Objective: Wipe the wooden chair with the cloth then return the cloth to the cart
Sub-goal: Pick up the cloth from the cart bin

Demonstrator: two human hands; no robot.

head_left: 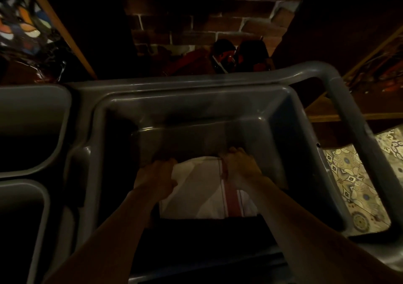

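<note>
Both your hands are down inside the large grey bin of the cart, forearms reaching in from the near edge. Your left hand grips the left far corner of the cloth, fingers curled closed around a bunched fold. Your right hand holds the far edge on the right, just beside the red stripe, fingers bent over and pinching the hem. The cloth is white and lies mostly flat on the bin's floor, toward the near side, with its near edge meeting a dark area at the near wall. To the left, two smaller grey compartments sit side by side along the cart, interiors too dark to read. The cart's handle rail curves round the far right corner. Patterned floor tiles show on the right past the rail, and a brick wall stands at the far side
</note>
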